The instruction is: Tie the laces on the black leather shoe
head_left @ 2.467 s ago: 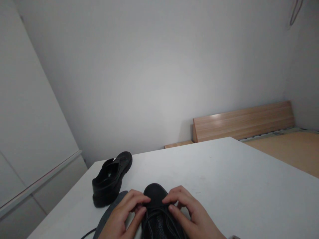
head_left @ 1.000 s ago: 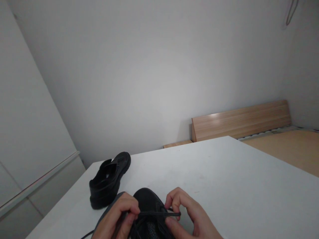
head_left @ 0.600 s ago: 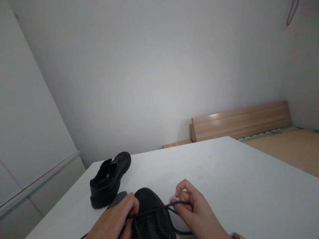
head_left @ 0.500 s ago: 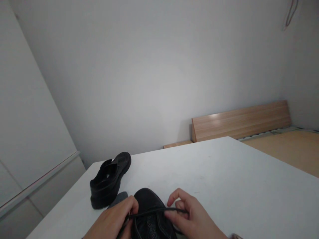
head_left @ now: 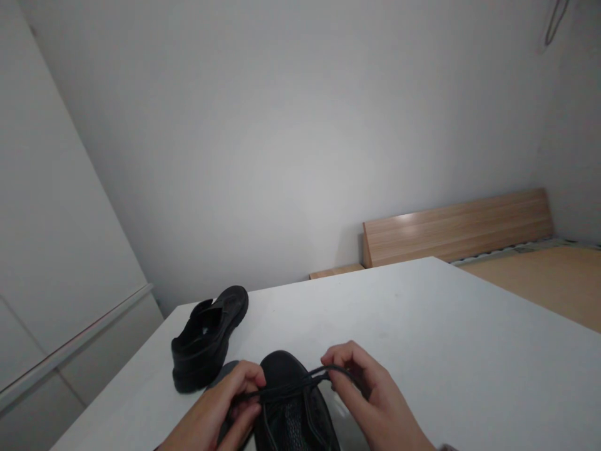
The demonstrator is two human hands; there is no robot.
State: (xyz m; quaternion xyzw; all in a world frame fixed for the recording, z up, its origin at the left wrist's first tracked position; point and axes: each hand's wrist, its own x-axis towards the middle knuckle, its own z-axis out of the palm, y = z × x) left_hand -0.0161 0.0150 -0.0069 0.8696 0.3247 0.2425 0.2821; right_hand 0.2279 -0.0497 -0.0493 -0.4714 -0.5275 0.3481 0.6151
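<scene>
Two shoes (head_left: 209,338), one lace (head_left: 286,389).

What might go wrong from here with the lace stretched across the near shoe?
1. The lace is pinched only at the fingertips of the left hand and right hand, so it may slip out.
2. The near shoe is not held down, so a pull may drag it on the table.
3. Much of the shoe is out of frame, so a wrong crossing might go unseen.
</scene>
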